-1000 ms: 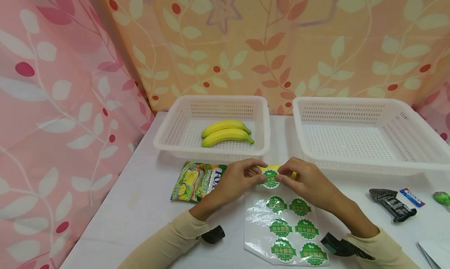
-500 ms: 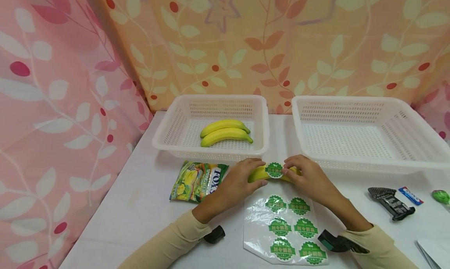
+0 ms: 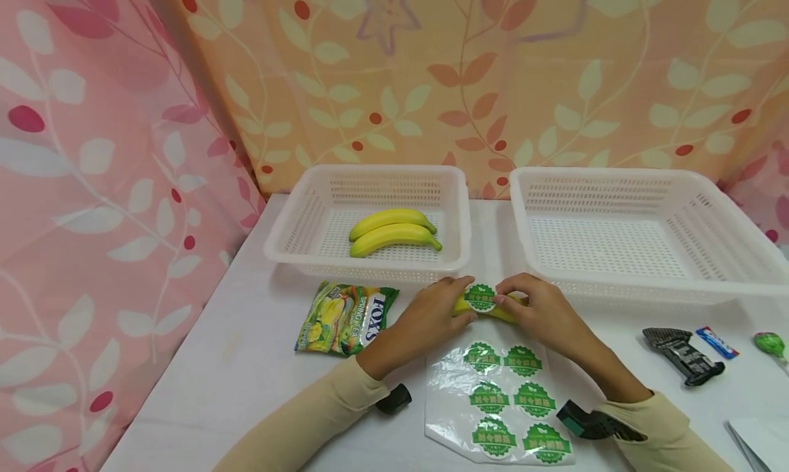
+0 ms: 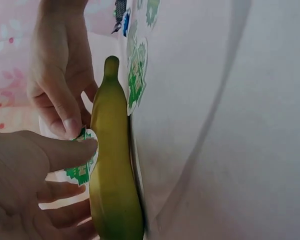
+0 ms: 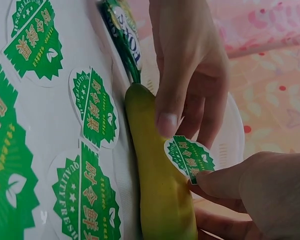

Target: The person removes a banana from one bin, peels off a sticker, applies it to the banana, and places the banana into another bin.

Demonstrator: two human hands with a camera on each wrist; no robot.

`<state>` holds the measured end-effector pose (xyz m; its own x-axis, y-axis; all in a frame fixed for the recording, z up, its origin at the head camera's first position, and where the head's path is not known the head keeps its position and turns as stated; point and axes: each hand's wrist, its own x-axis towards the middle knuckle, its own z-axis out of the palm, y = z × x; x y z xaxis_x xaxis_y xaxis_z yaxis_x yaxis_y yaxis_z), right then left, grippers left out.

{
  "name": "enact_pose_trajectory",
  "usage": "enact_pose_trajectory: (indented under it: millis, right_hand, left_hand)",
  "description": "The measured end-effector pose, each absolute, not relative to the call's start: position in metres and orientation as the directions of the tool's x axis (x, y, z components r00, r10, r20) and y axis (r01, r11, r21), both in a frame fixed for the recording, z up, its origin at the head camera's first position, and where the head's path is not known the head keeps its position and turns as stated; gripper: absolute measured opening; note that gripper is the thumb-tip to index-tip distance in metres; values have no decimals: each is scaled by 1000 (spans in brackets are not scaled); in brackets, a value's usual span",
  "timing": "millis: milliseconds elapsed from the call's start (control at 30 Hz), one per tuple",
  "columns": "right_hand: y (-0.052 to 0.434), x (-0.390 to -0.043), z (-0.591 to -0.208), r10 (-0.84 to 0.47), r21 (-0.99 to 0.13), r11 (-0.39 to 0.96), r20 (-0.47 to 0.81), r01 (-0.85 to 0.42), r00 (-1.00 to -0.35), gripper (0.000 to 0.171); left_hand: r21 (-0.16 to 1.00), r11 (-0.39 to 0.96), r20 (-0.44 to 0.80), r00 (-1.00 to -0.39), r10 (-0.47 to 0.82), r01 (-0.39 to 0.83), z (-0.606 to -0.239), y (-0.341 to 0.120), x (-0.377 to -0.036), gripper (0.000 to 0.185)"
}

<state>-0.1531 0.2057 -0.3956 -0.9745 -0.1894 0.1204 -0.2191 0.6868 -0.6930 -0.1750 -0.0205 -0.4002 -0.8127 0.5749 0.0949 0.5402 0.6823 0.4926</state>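
Shifted since the earlier frame: your left hand [image 3: 436, 309], inward along the banana [image 3: 501, 313] toward the sticker [image 3: 479, 297]. Left hand: thumb and fingers spanning the banana; gripping or merely resting, cannot tell. Right hand [image 3: 544, 313]: pinching the sticker's edge. Banana: under the sticker, at the sticker sheet's [image 3: 445, 407] far end. Risk, as judged: crooked or creased sticker, should the banana roll or adhesive cling to your fingertips
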Motion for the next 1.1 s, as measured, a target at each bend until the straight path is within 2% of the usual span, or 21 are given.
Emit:
enact_pose_trajectory:
  millis: [233, 500, 700, 900, 1100]
  right_hand:
    - [204, -153, -395, -196, -700, 679, 121, -224, -973, 13]
    - [205, -152, -392, -206, -695, 680, 124, -233, -971, 15]
    - [205, -150, -395, -323, -712, 615, 166, -340, -932, 13]
    - [205, -150, -399, -370, -683, 621, 176, -384, -912, 33]
    - [206, -150, -401, -355, -628, 689, 143, -362, -924, 36]
  left_hand:
    - [416, 732, 124, -831, 542, 540, -401, -14, -178, 56]
    - [463, 711, 128, -833, 538, 530, -401, -15, -181, 51]
    - [483, 703, 109, -832, 543, 522, -401, -15, -181, 53]
    - [493, 683, 106, -817, 567, 539, -401, -15, -178, 57]
    - [481, 678, 116, -807, 579, 555, -401, -15, -176, 51]
